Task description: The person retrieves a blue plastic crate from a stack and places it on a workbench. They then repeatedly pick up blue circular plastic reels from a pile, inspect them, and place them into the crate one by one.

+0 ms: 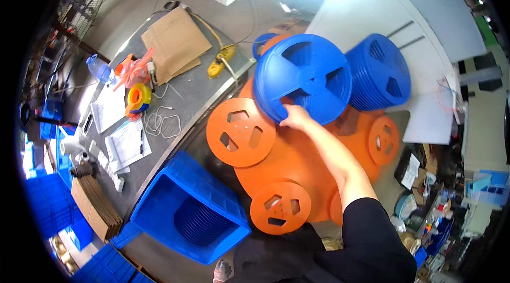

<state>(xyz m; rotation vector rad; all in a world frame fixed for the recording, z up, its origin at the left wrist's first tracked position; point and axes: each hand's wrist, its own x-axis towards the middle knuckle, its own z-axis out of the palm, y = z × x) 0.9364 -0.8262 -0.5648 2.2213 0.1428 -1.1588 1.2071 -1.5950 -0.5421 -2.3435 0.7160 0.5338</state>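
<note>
A stack of blue plastic reels (321, 91) with cut-out windows stands on a large orange machine plate (313, 162). My right hand (295, 117) grips the near left rim of the top reel, with fingers at one of its windows. Close on the right is a second, leaning stack of blue reels (390, 70). Slotted orange discs (241, 131) sit around the plate's edge. My left hand (222, 271), in a pale glove, shows only partly at the lower edge, beside a blue crate (183, 177) holding several blue reels (204, 224). Its fingers are mostly hidden.
On the grey table (180, 94) at left lie cardboard sheets (175, 39), papers (128, 147), a tape roll (139, 97), a white cable and a yellow power strip (220, 61). A white machine cabinet (366, 23) stands behind. Cluttered shelves are at far right.
</note>
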